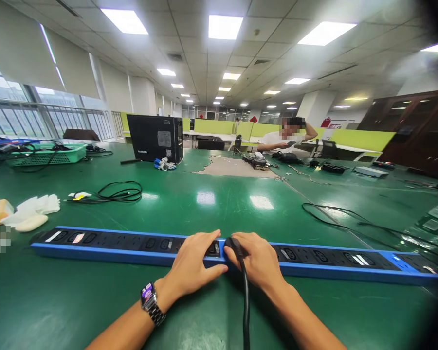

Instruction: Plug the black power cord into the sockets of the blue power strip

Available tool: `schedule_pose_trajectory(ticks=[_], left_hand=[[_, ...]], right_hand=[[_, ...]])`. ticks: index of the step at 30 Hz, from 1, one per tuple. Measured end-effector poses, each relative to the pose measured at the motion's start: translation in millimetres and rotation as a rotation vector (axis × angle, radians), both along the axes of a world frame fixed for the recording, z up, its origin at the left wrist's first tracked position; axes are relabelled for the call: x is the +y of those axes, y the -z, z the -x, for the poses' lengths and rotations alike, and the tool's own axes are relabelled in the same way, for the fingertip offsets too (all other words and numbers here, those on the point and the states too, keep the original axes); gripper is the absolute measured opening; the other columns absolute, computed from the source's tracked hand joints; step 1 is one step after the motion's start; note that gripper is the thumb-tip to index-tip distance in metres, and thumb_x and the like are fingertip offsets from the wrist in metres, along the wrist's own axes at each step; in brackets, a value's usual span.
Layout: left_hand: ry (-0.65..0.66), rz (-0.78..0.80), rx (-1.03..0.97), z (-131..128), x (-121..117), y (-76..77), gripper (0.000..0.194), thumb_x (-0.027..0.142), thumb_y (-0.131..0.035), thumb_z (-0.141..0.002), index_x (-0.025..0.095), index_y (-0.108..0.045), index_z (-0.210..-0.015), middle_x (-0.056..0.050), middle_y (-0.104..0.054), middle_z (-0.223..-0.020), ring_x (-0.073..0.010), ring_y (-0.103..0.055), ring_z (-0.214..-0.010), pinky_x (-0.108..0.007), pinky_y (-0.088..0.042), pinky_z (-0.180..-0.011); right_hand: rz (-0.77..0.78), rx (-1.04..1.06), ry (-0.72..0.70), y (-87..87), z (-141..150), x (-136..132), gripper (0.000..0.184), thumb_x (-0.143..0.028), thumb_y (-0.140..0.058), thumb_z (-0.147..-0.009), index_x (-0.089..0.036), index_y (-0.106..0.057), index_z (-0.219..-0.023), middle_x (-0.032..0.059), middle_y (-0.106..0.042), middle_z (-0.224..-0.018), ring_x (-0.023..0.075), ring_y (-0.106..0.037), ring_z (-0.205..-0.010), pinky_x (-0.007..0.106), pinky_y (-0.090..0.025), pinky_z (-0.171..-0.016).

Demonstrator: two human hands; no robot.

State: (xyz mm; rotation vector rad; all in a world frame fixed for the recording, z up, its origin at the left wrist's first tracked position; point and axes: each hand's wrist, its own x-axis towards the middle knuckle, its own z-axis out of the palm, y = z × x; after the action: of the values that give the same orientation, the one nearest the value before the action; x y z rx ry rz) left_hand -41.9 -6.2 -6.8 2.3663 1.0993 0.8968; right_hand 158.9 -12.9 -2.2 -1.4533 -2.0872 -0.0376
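A long blue power strip (131,253) with black socket panels lies across the green table in front of me. My right hand (257,257) is closed on a black power plug (234,247) at the middle of the strip. From that plug a thick black cord (246,301) runs down toward me. Whether the plug is seated in a socket I cannot tell. My left hand (195,260), with a watch (151,301) at its wrist, rests over the strip just left of the plug, thumb and fingers apart.
Thin black cables lie coiled (120,193) at left and loose at right. A computer tower (156,138), blue-white gloves (164,164), a green basket (69,154) and tissues (34,211) stand or lie behind. A clear bottle (432,226) is at right. A person (273,141) sits across the table.
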Motion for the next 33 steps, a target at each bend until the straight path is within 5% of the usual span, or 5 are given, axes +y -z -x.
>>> schedule_pose_trajectory(ticks=[10, 15, 19, 24, 33], left_hand=[[0.096, -0.033, 0.027, -25, 6, -8.1, 0.052, 0.026, -0.069, -0.081, 0.031, -0.053, -0.130, -0.004, -0.062, -0.128, -0.0256, -0.055, -0.117, -0.046, -0.039, -0.102], [-0.013, -0.079, -0.063, -40, 4, -8.5, 0.040, 0.012, -0.058, -0.082, 0.030, -0.062, -0.117, -0.001, -0.070, -0.107, -0.0221, -0.061, -0.101, -0.040, -0.046, -0.093], [-0.117, -0.183, -0.276, -3, 0, -8.0, 0.036, 0.011, -0.050, -0.084, 0.024, -0.062, -0.115, -0.004, -0.068, -0.112, -0.0206, -0.060, -0.106, -0.035, -0.047, -0.095], [-0.305, -0.102, -0.108, 75, 1, 1.6, 0.028, 0.032, -0.053, -0.090, 0.022, -0.060, -0.115, -0.006, -0.071, -0.106, -0.0233, -0.065, -0.096, -0.037, -0.052, -0.087], [-0.103, -0.098, 0.149, 82, 13, -6.8, 0.036, 0.024, -0.052, -0.086, 0.026, -0.061, -0.121, -0.005, -0.070, -0.117, -0.0241, -0.065, -0.103, -0.037, -0.049, -0.092]], right_hand=[[0.069, -0.179, 0.044, 18.7, -19, -4, 0.061, -0.051, -0.066, -0.075, -0.026, -0.056, -0.130, 0.0127, -0.060, -0.129, 0.0314, -0.054, -0.113, 0.054, -0.037, -0.097], [0.057, -0.192, 0.078, 24.9, -17, -2, 0.063, -0.054, -0.068, -0.072, -0.025, -0.057, -0.128, 0.0112, -0.063, -0.123, 0.0307, -0.056, -0.111, 0.053, -0.037, -0.098], [0.060, -0.156, 0.102, 28.0, -16, 0, 0.071, -0.060, -0.072, -0.066, -0.026, -0.058, -0.126, 0.0100, -0.065, -0.119, 0.0320, -0.056, -0.110, 0.053, -0.037, -0.098], [0.059, -0.100, 0.111, 34.0, -22, 3, 0.076, -0.064, -0.075, -0.059, -0.029, -0.060, -0.125, 0.0084, -0.066, -0.117, 0.0336, -0.057, -0.108, 0.056, -0.037, -0.096], [0.086, 0.124, -0.098, 3.7, 39, 5, 0.050, -0.043, -0.067, -0.080, -0.027, -0.058, -0.126, 0.0089, -0.065, -0.121, 0.0274, -0.057, -0.111, 0.049, -0.039, -0.098]])
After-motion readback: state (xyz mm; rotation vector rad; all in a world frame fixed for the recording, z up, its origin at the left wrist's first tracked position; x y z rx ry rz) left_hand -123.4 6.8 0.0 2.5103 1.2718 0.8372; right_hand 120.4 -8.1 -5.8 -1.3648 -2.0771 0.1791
